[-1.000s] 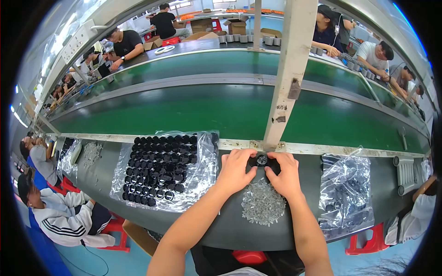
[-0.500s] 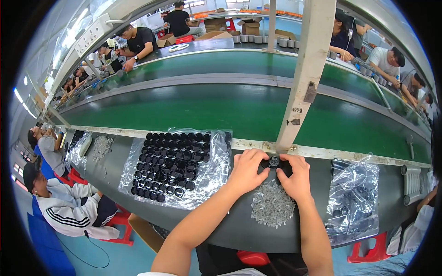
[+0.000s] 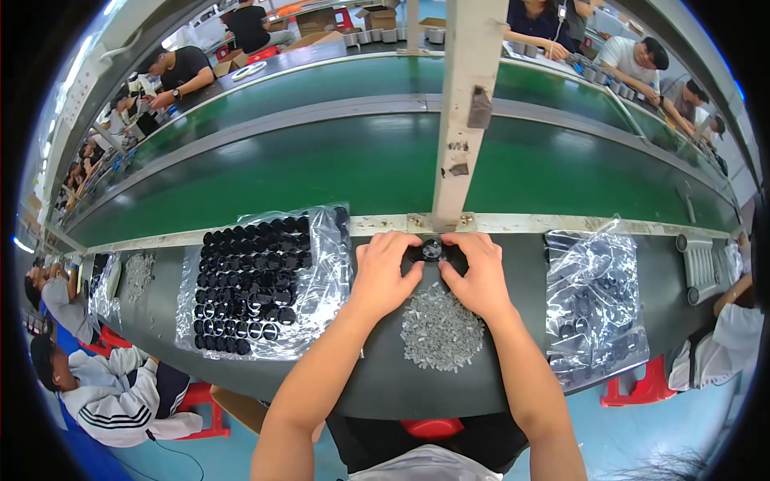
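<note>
Black part (image 3: 432, 250): just this side of the post (image 3: 460, 120)
Left hand (image 3: 385, 272): gripping its left edge
Right hand (image 3: 481, 274): gripping its right edge
Clear bits (image 3: 443, 330): piled before the post
Black caps (image 3: 250, 276): left of the post

Place: a factory workshop with an assembly line
Belt: a long green conveyor belt (image 3: 265, 172) across the middle of the frame
Surface: a dark work surface (image 3: 377, 381) beside it, bearing rows of black round parts (image 3: 241, 276) at left and a heap of clear pieces (image 3: 441, 329) at lower centre
Crew: workers (image 3: 184, 70) along both sides, probably more at far left, where it blurs
Seats: red stools (image 3: 654, 385), lower left and right
Packaging: cardboard boxes (image 3: 377, 18), top centre
</note>
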`<state>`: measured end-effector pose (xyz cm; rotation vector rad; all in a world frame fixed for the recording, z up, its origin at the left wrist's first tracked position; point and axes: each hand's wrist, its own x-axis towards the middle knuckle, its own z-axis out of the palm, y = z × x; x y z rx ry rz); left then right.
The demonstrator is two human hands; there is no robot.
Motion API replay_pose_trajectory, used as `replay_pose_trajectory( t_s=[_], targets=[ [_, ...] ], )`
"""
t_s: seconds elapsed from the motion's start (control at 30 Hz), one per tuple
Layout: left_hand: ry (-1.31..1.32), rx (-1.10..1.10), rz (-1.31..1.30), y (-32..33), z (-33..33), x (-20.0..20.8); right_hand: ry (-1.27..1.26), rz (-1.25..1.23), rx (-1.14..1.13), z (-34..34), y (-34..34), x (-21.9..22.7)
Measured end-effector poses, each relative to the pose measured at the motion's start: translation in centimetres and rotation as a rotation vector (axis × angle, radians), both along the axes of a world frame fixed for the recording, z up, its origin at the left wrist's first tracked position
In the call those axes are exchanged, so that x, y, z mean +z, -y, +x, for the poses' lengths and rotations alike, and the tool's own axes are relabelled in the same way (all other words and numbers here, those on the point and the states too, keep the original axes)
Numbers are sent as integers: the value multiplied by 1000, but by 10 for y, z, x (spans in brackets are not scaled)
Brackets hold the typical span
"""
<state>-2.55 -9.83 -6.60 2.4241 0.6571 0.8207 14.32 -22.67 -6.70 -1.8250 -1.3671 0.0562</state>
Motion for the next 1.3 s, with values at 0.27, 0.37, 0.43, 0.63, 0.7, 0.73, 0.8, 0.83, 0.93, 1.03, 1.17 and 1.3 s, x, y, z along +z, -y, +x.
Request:
replay_pose_trajectory(
  t_s=[0.27,0.37,0.43,0.63,0.7,0.73,0.8,0.83,0.93,1.03,1.17,1.3],
  targets=[
    [7,-5,18,2,0,1,24,26,10,-1,1,0],
    [3,-8,19,1,-1,-1,21,36,13,-2,0,-2],
    [10,-5,29,0,0,-3,21,42,11,-2,0,-3],
    [16,3,31,0,1,-3,34,57,-2,-2,-2,-4],
    [22,7,36,0,2,-3,35,60,-11,-3,-2,-4],
    [22,9,34,0,2,-2,35,60,-11,-2,-2,-4],
    [22,10,31,0,2,-2,43,59,-11,-2,-2,-4],
    [22,12,34,0,2,-2,43,59,-11,-2,-2,-4],
    [19,19,41,1,2,-1,34,59,-10,-2,-3,-4],
    [16,22,41,1,2,-2,20,60,-9,-2,-3,-7],
    [32,20,40,1,3,-2,29,71,-7,-2,-3,-5],
    [39,19,42,2,3,0,38,71,-15,-2,-3,-4]
  ],
)
